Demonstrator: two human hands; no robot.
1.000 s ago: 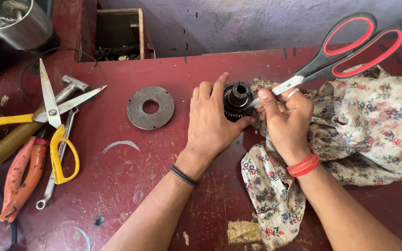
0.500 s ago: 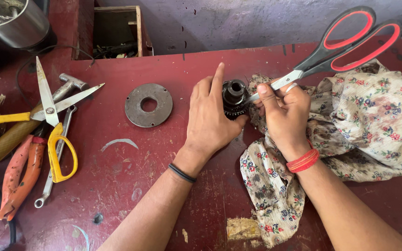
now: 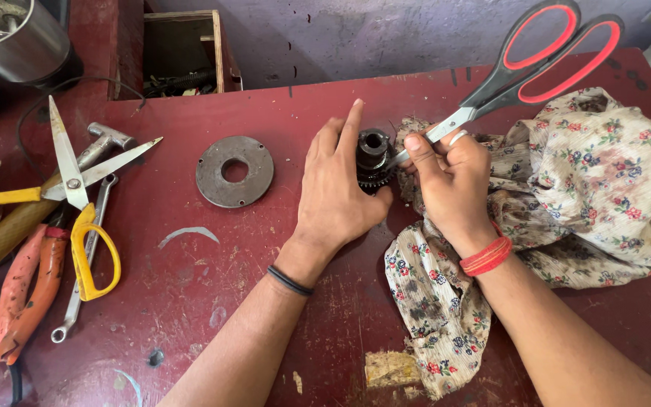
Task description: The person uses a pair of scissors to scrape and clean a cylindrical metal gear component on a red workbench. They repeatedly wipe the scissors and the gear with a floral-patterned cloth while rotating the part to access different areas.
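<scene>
- On the red bench (image 3: 212, 249), centre: left hand (image 3: 338, 188) cups a dark toothed gear (image 3: 373, 157) from its left side, fingers curled about it, index finger raised off it.
- Right hand (image 3: 450, 185) grips the blades of the red-handled scissors (image 3: 506, 79), fingers closed tight around the steel just behind the tip; handles stick up and away, unused.
- Scissor tip touches the gear's right side, near the hub. Whether it sits between the teeth or in a groove I cannot tell; the hands hide the contact.
- Gear stands upright at the edge of the floral cloth (image 3: 597, 188), bore facing up, between the two hands.
- Progress, as a judgement: picking or scraping at the gear looks under way, not finished. Gear is still dark and grimy-looking; cloth lies bunched beside it, not in use on the part. Round metal plate (image 3: 234, 171) lies flat, well apart to the left, untouched.
- Counts:
  - scissors: two pairs, the red-handled pair in hand and a yellow-handled pair (image 3: 77, 196) lying open at the left
  - gear: one
  - plate with centre hole: one
  - cloth: one
  - spanner (image 3: 84, 264): one, under the yellow scissors
  - hammer (image 3: 47, 196): one, wooden handle, head near the scissor blades
  - pliers (image 3: 24, 290): one, orange grips
  - wooden box (image 3: 182, 53): one, at the back edge
  - metal can (image 3: 13, 38): one, top left corner
</scene>
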